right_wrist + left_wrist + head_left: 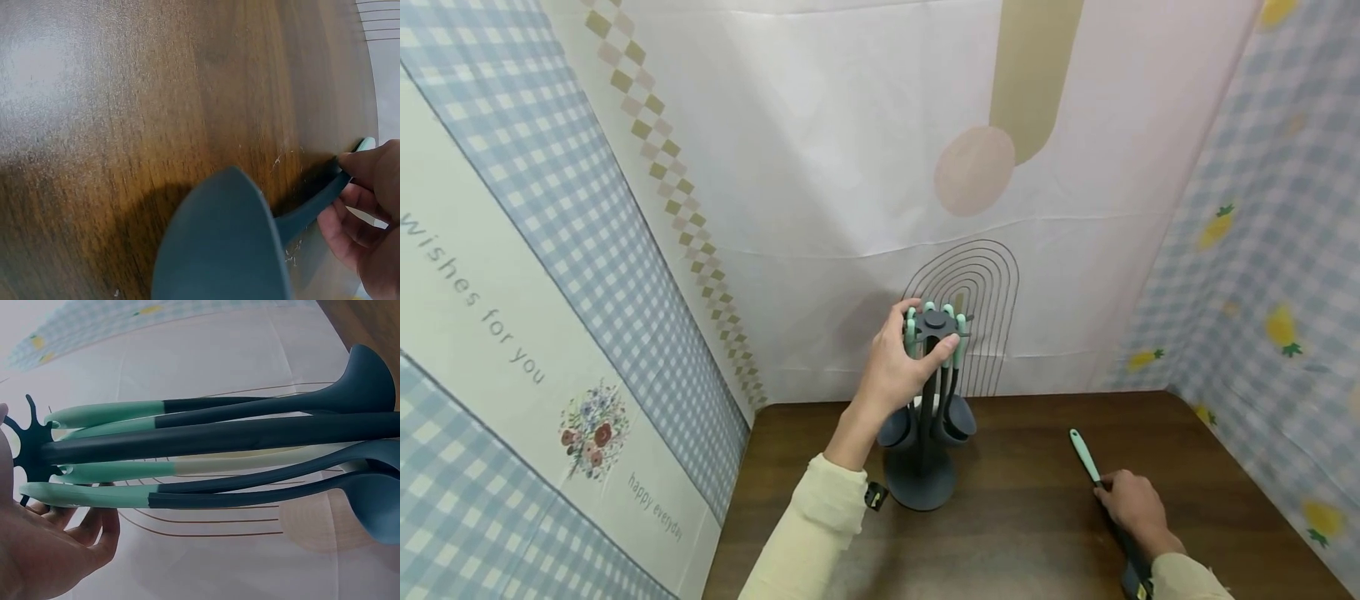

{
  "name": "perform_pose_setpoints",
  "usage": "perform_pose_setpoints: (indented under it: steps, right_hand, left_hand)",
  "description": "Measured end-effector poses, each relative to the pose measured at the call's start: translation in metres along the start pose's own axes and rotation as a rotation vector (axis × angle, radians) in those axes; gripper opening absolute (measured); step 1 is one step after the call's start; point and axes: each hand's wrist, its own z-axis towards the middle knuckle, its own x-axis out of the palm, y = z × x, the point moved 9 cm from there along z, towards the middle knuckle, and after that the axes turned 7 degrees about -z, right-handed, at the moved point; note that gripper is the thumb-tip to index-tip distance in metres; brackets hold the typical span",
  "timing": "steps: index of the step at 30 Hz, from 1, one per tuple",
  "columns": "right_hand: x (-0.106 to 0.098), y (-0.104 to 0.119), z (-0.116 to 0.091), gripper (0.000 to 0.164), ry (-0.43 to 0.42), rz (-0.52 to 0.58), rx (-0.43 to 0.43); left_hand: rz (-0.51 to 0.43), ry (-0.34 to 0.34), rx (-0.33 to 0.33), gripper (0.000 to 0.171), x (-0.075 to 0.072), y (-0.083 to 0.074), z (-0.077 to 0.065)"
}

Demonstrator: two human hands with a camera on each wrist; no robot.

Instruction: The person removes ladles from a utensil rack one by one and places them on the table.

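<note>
A dark utensil stand (922, 482) stands upright on the table, with several mint-handled utensils hanging from its top. Among them are dark ladle-like heads (958, 419) and a pale shaft (237, 461). My left hand (895, 362) holds the stand's top, thumb at the front and fingers behind, touching the handles. Over at the right, my right hand (1133, 502) pinches the shaft of a dark cooking utensil (219, 244) low over the table. Its mint handle end (1084, 454) points away from me. The broad head is partly cut off, so its exact kind cannot be told.
The brown wooden table (1015, 483) ends at a white patterned cloth (850, 208) behind the stand. Blue checked cloth hangs on the left (550, 150) and right (1247, 275). A small dark wrist device (876, 496) shows beside the left sleeve.
</note>
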Motion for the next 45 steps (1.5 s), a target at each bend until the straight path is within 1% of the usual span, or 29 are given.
perform_pose_setpoints:
  steps: [7, 11, 15, 19, 22, 26, 29, 32, 35, 40, 45]
  right_hand:
    - [0.001, -0.003, -0.005, 0.036, 0.001, 0.022, 0.038]
    - [0.002, -0.005, -0.006, 0.045, 0.02, 0.039, 0.045]
    - [0.003, -0.007, -0.004, 0.058, 0.036, 0.061, 0.028]
    - [-0.002, -0.004, -0.002, 0.067, 0.014, 0.05, -0.015]
    - [-0.006, 0.001, -0.002, 0.081, 0.019, 0.024, -0.03]
    - [-0.007, 0.008, -0.003, 0.106, 0.065, 0.0, -0.033]
    - [-0.006, 0.011, -0.004, 0.117, 0.101, -0.021, -0.023]
    - [-0.005, 0.015, -0.006, 0.122, 0.114, -0.046, -0.015]
    - [-0.007, 0.021, -0.008, 0.123, 0.1, -0.062, -0.016]
    - [-0.011, 0.027, -0.013, 0.121, 0.06, -0.05, -0.01]
    - [-0.013, 0.03, -0.016, 0.119, 0.005, -0.024, -0.021]
  left_hand:
    - [0.026, 0.008, 0.002, 0.092, 0.002, 0.0, 0.0]
    - [0.031, 0.015, -0.003, 0.093, 0.002, 0.001, 0.0]
    - [0.022, 0.019, -0.007, 0.093, 0.002, 0.001, 0.0]
    - [0.012, 0.017, -0.008, 0.093, 0.0, 0.001, -0.001]
    - [0.016, 0.015, -0.006, 0.093, -0.001, 0.001, -0.001]
    - [0.024, 0.015, -0.005, 0.092, -0.001, 0.0, -0.002]
    - [0.022, 0.016, -0.01, 0.092, 0.0, 0.001, -0.003]
    - [0.015, 0.019, -0.013, 0.093, 0.0, 0.002, -0.004]
    - [0.003, 0.017, -0.01, 0.094, -0.001, 0.003, -0.004]
    - [0.006, 0.011, -0.004, 0.093, -0.002, 0.002, -0.003]
    - [0.02, 0.015, -0.009, 0.091, -0.002, 0.001, -0.002]
